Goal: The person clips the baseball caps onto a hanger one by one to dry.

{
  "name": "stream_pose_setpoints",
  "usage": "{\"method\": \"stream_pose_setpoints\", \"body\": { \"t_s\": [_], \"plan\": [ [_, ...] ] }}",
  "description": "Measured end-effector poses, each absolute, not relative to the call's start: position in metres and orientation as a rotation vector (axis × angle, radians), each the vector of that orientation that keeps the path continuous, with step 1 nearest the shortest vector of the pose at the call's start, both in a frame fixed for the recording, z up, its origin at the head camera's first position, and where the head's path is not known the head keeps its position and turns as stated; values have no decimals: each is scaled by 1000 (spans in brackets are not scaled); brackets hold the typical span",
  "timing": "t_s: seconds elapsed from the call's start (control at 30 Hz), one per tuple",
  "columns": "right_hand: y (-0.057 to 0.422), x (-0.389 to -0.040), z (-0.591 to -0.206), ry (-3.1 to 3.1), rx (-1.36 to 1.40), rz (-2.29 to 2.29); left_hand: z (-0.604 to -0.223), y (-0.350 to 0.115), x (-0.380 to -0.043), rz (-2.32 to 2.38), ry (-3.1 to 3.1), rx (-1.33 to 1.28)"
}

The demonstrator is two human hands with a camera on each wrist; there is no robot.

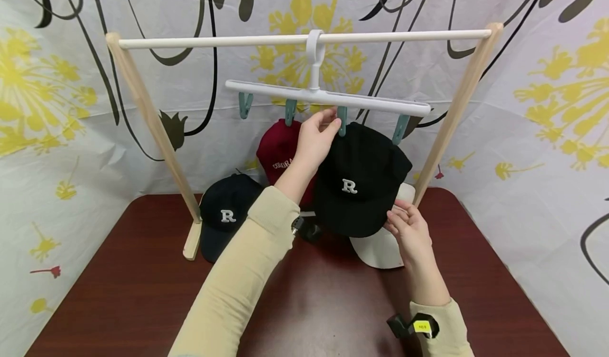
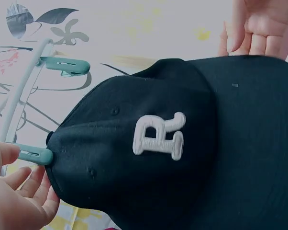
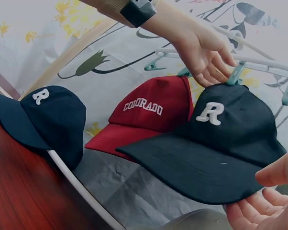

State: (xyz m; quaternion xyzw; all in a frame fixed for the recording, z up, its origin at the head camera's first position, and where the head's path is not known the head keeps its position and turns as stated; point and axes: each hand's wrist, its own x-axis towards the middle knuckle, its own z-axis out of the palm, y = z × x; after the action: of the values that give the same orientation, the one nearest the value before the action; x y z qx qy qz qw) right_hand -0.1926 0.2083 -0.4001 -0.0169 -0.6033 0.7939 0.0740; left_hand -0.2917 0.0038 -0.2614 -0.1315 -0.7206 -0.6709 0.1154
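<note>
the black cap (image 1: 366, 161) is right of centre, under the hanger (image 1: 328, 95), crown up and brim sloping toward the near side; its cloth is matte, with small stitched eyelets and a thick, raised white r (image 1: 349, 186). a green clip (image 1: 342, 121) overlaps the crown's top edge, and the left hand (image 1: 315, 141) pinches that clip. the right hand (image 1: 413, 232) has its fingers tucked behind the brim's right edge, loosely bent, the thumb apart from them. the hanger, a smooth white bar tilting down to the right, hooks around a pale round rod (image 1: 190, 42) between slanted wooden legs. a red cap (image 1: 279, 143) is behind to the left, a navy cap (image 1: 221, 195) farther left, a white cap (image 1: 380, 251) partly beneath, above a glossy red-brown table (image 1: 333, 309).
</note>
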Motion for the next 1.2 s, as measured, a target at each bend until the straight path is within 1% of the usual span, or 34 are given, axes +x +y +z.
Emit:
{"method": "stream_pose_setpoints", "body": {
  "t_s": [0.57,1.2],
  "plan": [
    [216,-191,-400,-1726,-65,2390,-274,-11,-291,-1869,-1975,-473],
    [222,-191,-398,-1649,-45,2411,-286,-24,-267,-1935,-1838,-514]
  ]
}}
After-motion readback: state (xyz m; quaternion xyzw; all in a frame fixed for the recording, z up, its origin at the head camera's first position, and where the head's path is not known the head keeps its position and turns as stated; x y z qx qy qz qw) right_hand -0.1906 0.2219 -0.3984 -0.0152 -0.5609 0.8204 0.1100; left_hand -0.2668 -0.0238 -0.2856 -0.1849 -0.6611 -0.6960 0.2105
